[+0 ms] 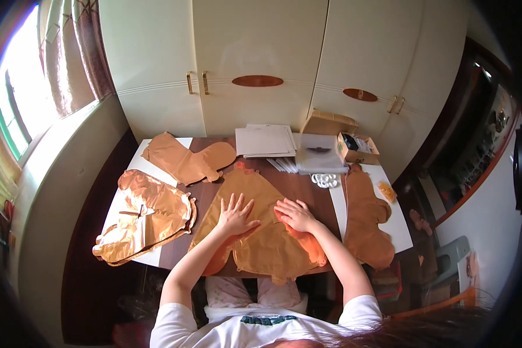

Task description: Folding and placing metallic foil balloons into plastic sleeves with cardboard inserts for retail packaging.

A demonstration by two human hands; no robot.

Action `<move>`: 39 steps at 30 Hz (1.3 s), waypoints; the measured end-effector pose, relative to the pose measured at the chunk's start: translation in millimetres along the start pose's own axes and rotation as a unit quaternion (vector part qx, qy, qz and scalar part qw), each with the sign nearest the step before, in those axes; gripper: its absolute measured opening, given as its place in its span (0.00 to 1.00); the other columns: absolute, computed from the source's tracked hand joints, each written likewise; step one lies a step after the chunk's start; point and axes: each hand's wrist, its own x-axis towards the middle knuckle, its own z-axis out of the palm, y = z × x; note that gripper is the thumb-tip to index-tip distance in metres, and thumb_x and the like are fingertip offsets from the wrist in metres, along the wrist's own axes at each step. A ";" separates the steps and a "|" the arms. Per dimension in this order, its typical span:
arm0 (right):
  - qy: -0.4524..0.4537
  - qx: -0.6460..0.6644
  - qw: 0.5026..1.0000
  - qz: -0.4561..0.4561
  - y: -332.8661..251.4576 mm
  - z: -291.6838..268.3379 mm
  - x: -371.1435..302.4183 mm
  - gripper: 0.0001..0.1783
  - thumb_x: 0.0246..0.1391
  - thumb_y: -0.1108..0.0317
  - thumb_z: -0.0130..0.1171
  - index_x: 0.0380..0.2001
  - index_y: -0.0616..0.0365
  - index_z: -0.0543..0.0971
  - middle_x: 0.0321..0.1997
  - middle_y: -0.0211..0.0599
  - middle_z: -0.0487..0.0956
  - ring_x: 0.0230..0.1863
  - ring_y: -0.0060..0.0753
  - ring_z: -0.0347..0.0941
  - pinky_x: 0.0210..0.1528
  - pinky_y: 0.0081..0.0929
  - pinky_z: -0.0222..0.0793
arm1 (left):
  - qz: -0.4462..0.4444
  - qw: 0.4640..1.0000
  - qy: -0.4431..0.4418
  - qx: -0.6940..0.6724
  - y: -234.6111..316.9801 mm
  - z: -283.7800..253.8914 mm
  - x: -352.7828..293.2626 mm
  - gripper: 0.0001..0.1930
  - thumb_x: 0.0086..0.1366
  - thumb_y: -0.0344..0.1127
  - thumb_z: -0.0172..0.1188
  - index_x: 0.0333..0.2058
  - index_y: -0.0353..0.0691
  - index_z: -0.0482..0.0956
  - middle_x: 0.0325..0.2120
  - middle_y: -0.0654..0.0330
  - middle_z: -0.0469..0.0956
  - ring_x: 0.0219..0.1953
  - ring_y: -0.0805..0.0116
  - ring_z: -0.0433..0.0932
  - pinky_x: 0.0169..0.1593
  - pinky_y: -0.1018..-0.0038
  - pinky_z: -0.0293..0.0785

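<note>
A flat, uninflated foil balloon (pixel 272 232), golden brown with orange parts, lies spread over the middle of the table and reaches its front edge. Flat on its left part rests my left hand (pixel 236 216), fingers spread. My right hand (pixel 296 216) lies palm down on its right part, over an orange patch, with the fingers stretched out. Neither hand grips anything. To the left is a shiny, crumpled copper-coloured foil stack (pixel 151 214). Behind that lies a matte brown foil shape (pixel 191 161). Another brown foil piece (pixel 365 217) with a wavy edge lies at the right.
At the back of the table (pixel 214 141) are white sheets (pixel 265 141), a clear plastic bag (pixel 319 152) and an open cardboard box (pixel 358 152) with items inside. White rings (pixel 324 180) and a small yellow packet (pixel 387 191) lie at the right. Cream cabinets (pixel 261 46) stand behind.
</note>
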 end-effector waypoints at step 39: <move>0.040 -0.028 0.999 -0.007 -4.7 -3.5 9.2 0.22 0.53 0.53 0.53 0.51 0.43 0.72 0.59 0.29 0.68 0.62 0.33 0.59 0.62 0.44 0.49 | 0.025 1.000 0.003 0.016 -1.4 1.6 2.1 0.44 0.55 0.73 0.40 0.64 0.53 0.51 0.65 0.50 0.47 0.67 0.47 0.42 0.62 0.40 0.38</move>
